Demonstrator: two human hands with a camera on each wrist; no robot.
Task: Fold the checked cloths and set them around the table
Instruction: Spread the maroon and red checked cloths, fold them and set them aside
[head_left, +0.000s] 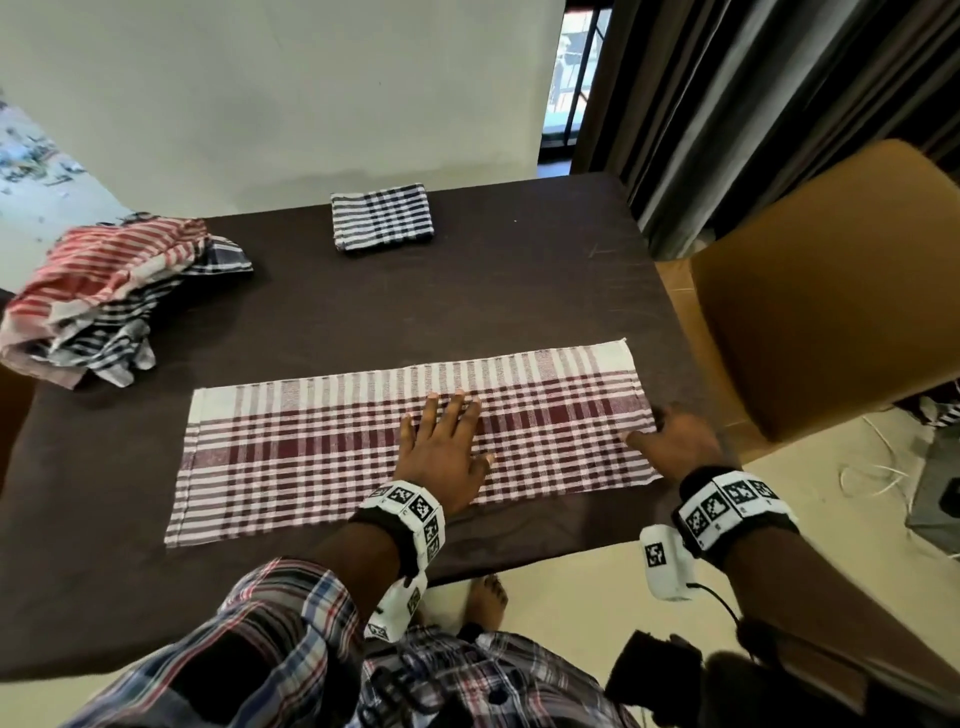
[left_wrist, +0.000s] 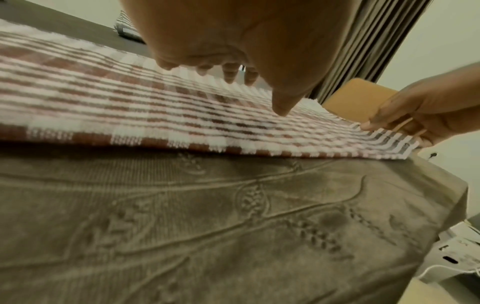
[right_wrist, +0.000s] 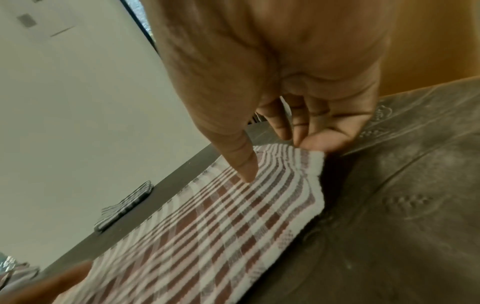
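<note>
Now pinching the right short end of the long maroon checked cloth (head_left: 415, 441) with right hand (head_left: 675, 441), left hand (head_left: 441, 457) pressing flat mid-cloth, counter (head_left: 467, 296) below.

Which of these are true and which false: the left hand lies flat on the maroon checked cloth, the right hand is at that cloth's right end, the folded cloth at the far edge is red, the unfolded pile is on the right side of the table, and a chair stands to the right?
1. The left hand lies flat on the maroon checked cloth. True.
2. The right hand is at that cloth's right end. True; its fingers pinch the edge.
3. The folded cloth at the far edge is red. False; it is dark blue and white.
4. The unfolded pile is on the table's right side. False; it is on the left.
5. A chair stands to the right. True.
</note>
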